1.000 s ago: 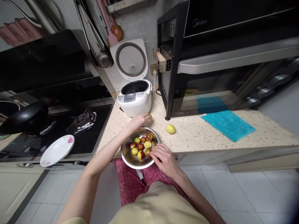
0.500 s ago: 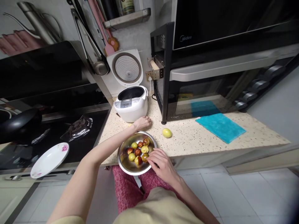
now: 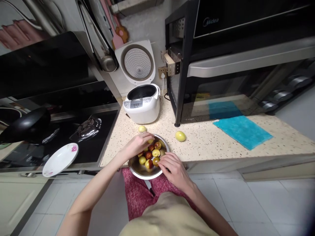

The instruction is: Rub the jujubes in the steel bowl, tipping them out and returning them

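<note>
A steel bowl (image 3: pixel 137 169) with several small green and red-brown fruits (image 3: pixel 156 152) sits at the counter's front edge. My left hand (image 3: pixel 137 144) reaches into the bowl from the left, its fingers curled down over the fruits at the far side. My right hand (image 3: pixel 172 167) rests on the bowl's right rim, fingers bent around it. One green fruit (image 3: pixel 142 128) lies on the counter just behind the bowl. A larger yellow-green fruit (image 3: pixel 180 136) lies to the bowl's right.
A white rice cooker (image 3: pixel 142 106) with its lid up stands behind the bowl. A black oven rack (image 3: pixel 180 82) is at the right, a blue cloth (image 3: pixel 242 131) on the counter. At left are the stove (image 3: pixel 73 137), a white plate (image 3: pixel 60 159) and a black pan (image 3: pixel 24 123).
My left hand has come back from the counter near the rice cooker into the bowl, leaving a green fruit on the counter. My right hand has stayed on the rim.
</note>
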Tool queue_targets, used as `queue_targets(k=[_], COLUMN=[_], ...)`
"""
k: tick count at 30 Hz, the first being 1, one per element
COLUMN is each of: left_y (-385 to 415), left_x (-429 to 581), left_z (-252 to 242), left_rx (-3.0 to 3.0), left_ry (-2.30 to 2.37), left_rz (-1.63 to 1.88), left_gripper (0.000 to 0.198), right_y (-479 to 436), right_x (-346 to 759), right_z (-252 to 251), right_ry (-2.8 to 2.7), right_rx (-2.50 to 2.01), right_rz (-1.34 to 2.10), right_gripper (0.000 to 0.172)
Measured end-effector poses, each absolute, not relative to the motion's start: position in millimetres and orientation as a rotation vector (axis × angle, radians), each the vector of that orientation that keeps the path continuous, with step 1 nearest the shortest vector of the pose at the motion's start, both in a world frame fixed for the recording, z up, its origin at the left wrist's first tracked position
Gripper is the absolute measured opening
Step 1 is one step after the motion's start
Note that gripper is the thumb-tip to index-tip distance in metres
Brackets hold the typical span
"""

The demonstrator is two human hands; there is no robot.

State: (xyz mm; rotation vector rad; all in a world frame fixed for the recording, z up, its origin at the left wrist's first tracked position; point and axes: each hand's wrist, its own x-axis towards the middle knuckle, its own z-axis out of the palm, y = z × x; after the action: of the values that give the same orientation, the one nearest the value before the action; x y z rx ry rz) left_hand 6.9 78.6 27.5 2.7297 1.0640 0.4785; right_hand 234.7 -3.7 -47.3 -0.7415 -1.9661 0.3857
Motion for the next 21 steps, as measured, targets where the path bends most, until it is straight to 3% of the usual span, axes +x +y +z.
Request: queue_targets(k=[15,21], left_y=[55,43], left_x=[-6,-8], left_z=[1,-2], left_rx=[2.587,2.515], left_ry=[1.254,1.312], left_rz=[0.553,0.586], left_gripper=[0.031,0.036], right_y=[1,19], right_x=[233,229], right_z=[-40,-36], right_ry=[-1.999,-2.165], right_rx=[-0.862,-0.951], right_rz=[0.393,0.369], right_gripper=[0.021,0.043])
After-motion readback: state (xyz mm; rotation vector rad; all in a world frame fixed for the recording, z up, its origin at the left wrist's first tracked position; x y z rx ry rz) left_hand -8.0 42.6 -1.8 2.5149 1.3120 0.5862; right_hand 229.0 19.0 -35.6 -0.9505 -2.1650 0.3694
